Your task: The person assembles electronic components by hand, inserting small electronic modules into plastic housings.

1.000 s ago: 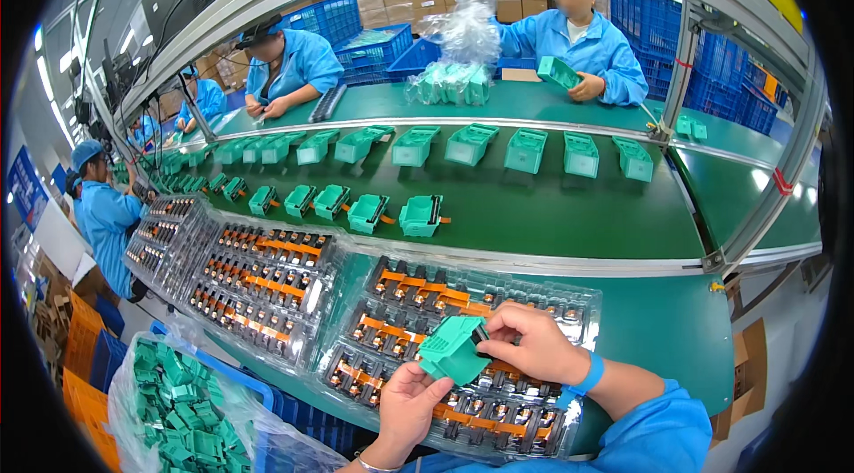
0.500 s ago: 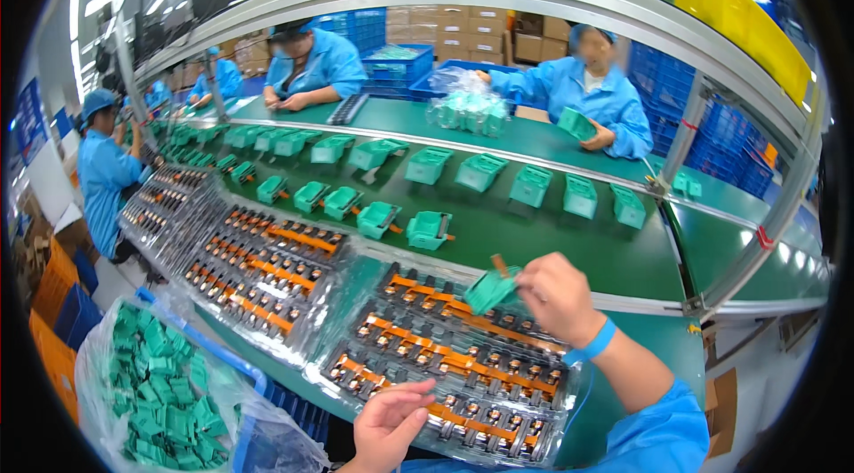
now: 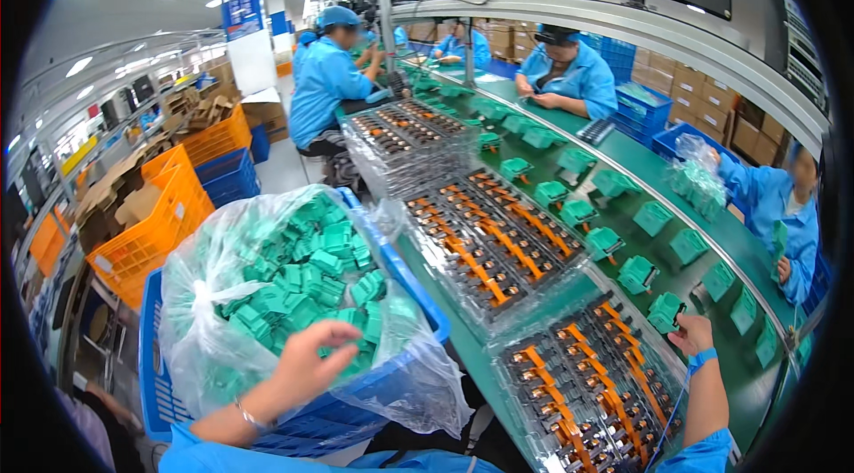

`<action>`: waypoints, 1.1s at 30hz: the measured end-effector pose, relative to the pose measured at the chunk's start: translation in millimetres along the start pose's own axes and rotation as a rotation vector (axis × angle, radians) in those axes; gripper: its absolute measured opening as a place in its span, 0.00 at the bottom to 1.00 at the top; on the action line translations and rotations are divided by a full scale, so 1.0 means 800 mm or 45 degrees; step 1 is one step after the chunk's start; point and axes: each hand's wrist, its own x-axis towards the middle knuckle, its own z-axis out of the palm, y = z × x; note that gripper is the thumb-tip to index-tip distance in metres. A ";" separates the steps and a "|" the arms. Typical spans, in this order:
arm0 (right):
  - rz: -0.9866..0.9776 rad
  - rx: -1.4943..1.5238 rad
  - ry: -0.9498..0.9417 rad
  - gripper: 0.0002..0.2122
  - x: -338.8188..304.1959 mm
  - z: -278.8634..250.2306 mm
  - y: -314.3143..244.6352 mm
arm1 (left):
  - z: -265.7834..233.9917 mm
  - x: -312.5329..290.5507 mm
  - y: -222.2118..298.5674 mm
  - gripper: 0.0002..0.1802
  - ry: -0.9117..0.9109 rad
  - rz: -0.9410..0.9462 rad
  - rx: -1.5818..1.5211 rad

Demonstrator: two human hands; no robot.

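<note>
Okay, so the right hand (image 3: pixel 692 337) has its thumb and fingers pinched on the dark-clipped edge of a green housing (image 3: pixel 664 313), right over the near side of the green belt (image 3: pixel 728 344); can't tell if the housing is actually resting on it yet. The left hand (image 3: pixel 307 371) has nothing in it, fingers apart, hanging over the loose green parts (image 3: pixel 298 295), and I can't say if the fingertips touch any. That's the big change: half a second ago the housing was up over the near clear tray (image 3: pixel 509 366) and the left hand was down by that tray too. Now the housing lines up with the row's nearest housing (image 3: pixel 637 274), so I'd read this piece as pretty much done here, with the left hand already over at the supply. Further out, those loose parts sit in a clear bag (image 3: pixel 200 322) inside a blue crate (image 3: pixel 434 317), a second tray of orange strips (image 3: pixel 489 233) lies beyond the first, and a co-worker (image 3: pixel 769 202) across the belt is holding a green piece too.
</note>
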 end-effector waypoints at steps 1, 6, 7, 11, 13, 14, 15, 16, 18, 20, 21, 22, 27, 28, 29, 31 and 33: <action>0.000 0.000 -0.014 0.05 0.004 0.003 0.004 | -0.013 0.013 -0.018 0.14 0.005 -0.134 -0.009; -0.133 -0.419 0.082 0.08 -0.036 0.018 -0.018 | -0.068 0.096 -0.137 0.24 0.136 -0.094 0.402; -0.129 -0.422 0.088 0.08 -0.049 0.019 -0.023 | -0.074 0.116 -0.152 0.25 0.104 -0.045 0.528; -0.249 -0.249 -0.004 0.08 -0.111 0.022 -0.041 | -0.062 0.173 -0.196 0.27 0.031 -0.013 0.844; -0.264 -0.184 -0.064 0.07 -0.143 0.021 -0.044 | -0.041 0.202 -0.211 0.28 0.080 0.013 0.797; -0.258 -0.184 -0.046 0.07 -0.156 0.020 -0.045 | -0.031 0.214 -0.218 0.30 0.142 0.020 0.758; -0.250 -0.179 -0.079 0.06 -0.169 0.018 -0.044 | -0.021 0.228 -0.226 0.31 0.157 0.026 0.728; -0.240 -0.174 -0.112 0.06 -0.183 0.016 -0.043 | -0.012 0.239 -0.235 0.31 0.136 0.043 0.720; -0.228 -0.181 -0.064 0.06 -0.207 0.017 -0.046 | 0.005 0.262 -0.256 0.31 0.349 -0.111 1.038; -0.312 -0.154 -0.155 0.06 -0.218 0.017 -0.046 | 0.002 0.287 -0.273 0.26 0.491 -0.453 0.773; -0.325 -0.162 -0.200 0.07 -0.221 0.021 -0.049 | -0.008 0.288 -0.293 0.22 0.675 -0.357 0.716; -0.329 -0.177 -0.208 0.08 -0.228 0.021 -0.053 | -0.001 0.291 -0.295 0.18 0.719 -0.265 0.767; -0.323 -0.327 -0.472 0.09 -0.234 0.042 -0.060 | -0.043 0.292 -0.323 0.25 0.381 -0.494 0.999; -0.414 -0.527 -0.544 0.10 -0.232 0.046 -0.055 | -0.055 0.292 -0.332 0.28 0.317 -0.486 1.004; -0.553 -0.742 -0.537 0.11 -0.237 0.057 -0.057 | -0.048 0.297 -0.325 0.28 0.295 -0.457 1.000; -0.677 -0.956 -0.497 0.12 -0.242 0.075 -0.061 | -0.041 0.298 -0.301 0.32 0.011 -0.520 0.852; -0.842 -1.313 -0.421 0.13 -0.230 0.090 -0.054 | -0.029 0.297 -0.290 0.33 0.104 -0.502 0.932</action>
